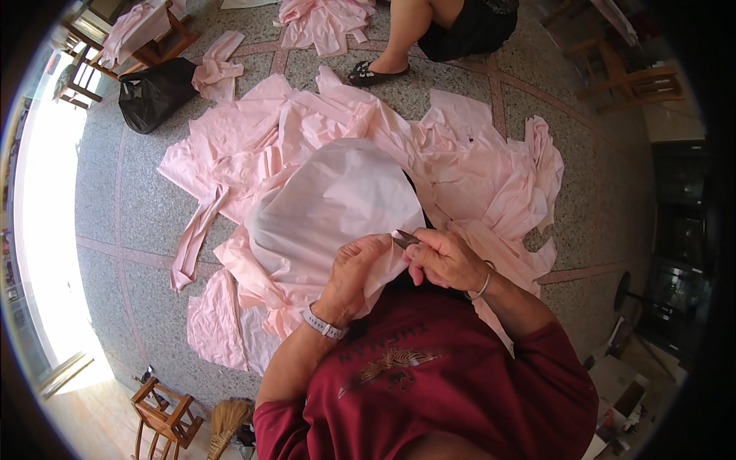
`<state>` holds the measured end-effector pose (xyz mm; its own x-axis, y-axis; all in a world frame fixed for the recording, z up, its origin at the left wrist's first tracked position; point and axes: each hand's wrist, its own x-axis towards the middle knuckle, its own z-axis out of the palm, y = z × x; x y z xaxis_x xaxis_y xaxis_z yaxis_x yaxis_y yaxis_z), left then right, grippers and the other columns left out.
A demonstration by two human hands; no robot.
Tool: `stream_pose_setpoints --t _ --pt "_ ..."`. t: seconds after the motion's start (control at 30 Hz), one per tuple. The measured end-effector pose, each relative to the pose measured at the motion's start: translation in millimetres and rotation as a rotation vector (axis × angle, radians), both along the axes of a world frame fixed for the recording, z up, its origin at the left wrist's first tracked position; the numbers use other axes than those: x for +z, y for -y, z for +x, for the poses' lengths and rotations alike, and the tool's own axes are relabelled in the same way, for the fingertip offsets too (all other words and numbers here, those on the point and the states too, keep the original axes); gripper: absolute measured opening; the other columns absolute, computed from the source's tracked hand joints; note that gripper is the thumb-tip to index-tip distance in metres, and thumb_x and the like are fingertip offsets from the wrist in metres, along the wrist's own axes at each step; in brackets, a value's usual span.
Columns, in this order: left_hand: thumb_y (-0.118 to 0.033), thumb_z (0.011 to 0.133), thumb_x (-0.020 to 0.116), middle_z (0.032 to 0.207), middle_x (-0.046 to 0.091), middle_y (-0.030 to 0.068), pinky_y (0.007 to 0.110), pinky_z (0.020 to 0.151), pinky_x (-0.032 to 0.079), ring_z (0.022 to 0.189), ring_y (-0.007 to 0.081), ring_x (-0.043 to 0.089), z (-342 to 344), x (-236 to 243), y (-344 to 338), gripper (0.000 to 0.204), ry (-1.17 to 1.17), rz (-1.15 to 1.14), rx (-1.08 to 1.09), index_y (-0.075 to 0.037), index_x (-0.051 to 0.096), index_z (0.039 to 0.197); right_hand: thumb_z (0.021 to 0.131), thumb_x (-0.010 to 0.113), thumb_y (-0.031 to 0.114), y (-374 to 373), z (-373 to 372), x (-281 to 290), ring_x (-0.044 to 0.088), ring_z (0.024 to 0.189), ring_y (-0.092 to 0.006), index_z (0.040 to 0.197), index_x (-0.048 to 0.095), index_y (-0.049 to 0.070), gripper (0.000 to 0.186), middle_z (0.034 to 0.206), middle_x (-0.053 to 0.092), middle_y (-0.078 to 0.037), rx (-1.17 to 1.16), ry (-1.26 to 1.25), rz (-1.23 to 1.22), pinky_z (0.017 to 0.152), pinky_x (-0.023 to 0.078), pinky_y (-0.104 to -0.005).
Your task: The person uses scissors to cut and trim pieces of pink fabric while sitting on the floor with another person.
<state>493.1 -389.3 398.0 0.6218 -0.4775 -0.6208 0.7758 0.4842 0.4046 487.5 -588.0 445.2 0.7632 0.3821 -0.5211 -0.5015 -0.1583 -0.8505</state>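
A pale pink garment piece [330, 211] is draped over my lap, its smooth rounded part facing up. My left hand [356, 268], with a wristwatch, pinches the cloth's near edge. My right hand [445, 259], wearing a bangle, grips small metal thread snips [405, 238] whose tips touch that same edge just beside my left fingers. Both hands sit close together above my dark red shirt.
Several more pink fabric pieces [460, 153] lie spread over the speckled stone floor. A black bag [156, 92] sits at upper left near a wooden chair [149, 42]. Another person's leg and sandal [379, 71] are at the top. A small wooden stool [162, 414] and broom [227, 422] stand lower left.
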Motion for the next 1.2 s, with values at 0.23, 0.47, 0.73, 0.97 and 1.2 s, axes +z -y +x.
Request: stream_pose_setpoints --t 0.23,0.47,0.73,0.97,1.2 --pt "-0.011 0.097 0.061 0.096 0.069 0.0061 0.024 0.078 0.052 0.086 0.0113 0.064 -1 17 5 0.018 0.131 0.003 0.013 0.004 0.067 0.104 0.103 0.051 0.027 7 0 -20 0.040 0.040 -0.0036 0.090 0.057 0.002 0.028 0.060 0.059 -0.005 -0.070 -0.094 0.238 0.037 0.031 -0.0191" --pt "-0.007 0.094 0.062 0.087 0.069 0.0009 0.021 0.070 0.049 0.080 0.0052 0.059 -4 3 7 0.014 0.488 0.441 -0.095 0.003 0.069 0.101 0.103 0.052 0.028 1 -1 -25 0.040 0.040 -0.0038 0.087 0.057 0.004 0.030 0.058 0.056 -0.003 -0.046 -0.141 0.298 0.036 0.030 -0.0193" --pt "-0.004 0.090 0.063 0.080 0.068 0.0037 0.023 0.066 0.047 0.072 0.0063 0.056 -6 8 14 0.013 0.668 0.635 -0.098 0.003 0.069 0.099 0.101 0.055 0.028 1 -3 -23 0.045 0.046 -0.0047 0.093 0.059 0.002 0.028 0.060 0.054 -0.002 0.005 -0.059 0.388 0.039 0.031 -0.0195" --pt "-0.004 0.093 0.064 0.087 0.069 0.0007 0.022 0.070 0.048 0.079 0.0060 0.059 -9 -5 14 0.010 0.645 0.686 -0.209 0.003 0.069 0.097 0.100 0.056 0.029 -6 -3 1 0.044 0.041 -0.0082 0.081 0.055 0.001 0.034 0.055 0.051 -0.003 -0.007 0.276 0.475 0.038 0.031 -0.0235" --pt "-0.008 0.093 0.065 0.086 0.069 0.0015 0.019 0.066 0.049 0.075 0.0050 0.060 0 14 4 0.014 0.291 0.346 -0.064 0.004 0.070 0.098 0.098 0.061 0.028 28 14 2 0.038 0.048 -0.0038 0.085 0.058 0.004 0.028 0.063 0.051 0.001 -0.388 0.204 0.311 0.044 0.029 -0.0203"
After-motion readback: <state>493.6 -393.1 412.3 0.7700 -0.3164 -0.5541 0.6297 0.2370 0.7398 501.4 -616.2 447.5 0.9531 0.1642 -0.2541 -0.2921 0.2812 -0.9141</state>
